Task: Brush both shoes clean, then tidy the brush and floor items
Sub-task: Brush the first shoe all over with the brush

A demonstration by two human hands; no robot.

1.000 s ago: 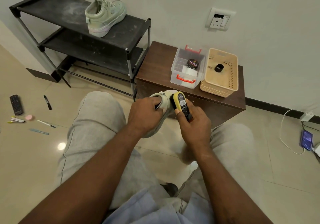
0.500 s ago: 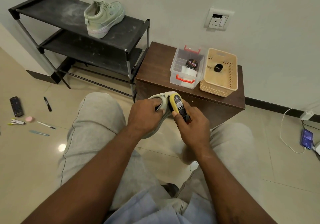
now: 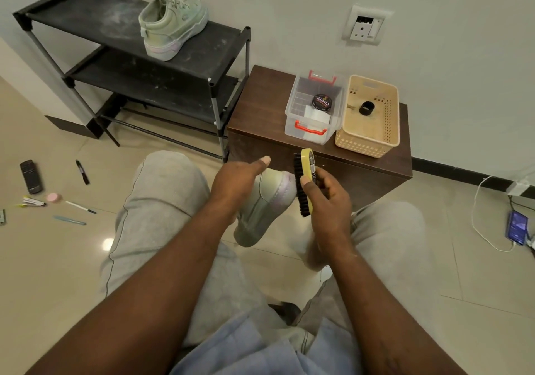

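From the head camera, the left hand holds the pale green shoe from its 9 o'clock side, thumb stretched straight and fingers hidden behind it. At the shoe's 3 o'clock, the right hand grips the yellow-backed brush. Its bristles face the toe, just beside it, though I cannot tell whether they touch. The second shoe stands on the rack, at 11 o'clock from the hands. A remote and a marker lie on the floor at 9 o'clock.
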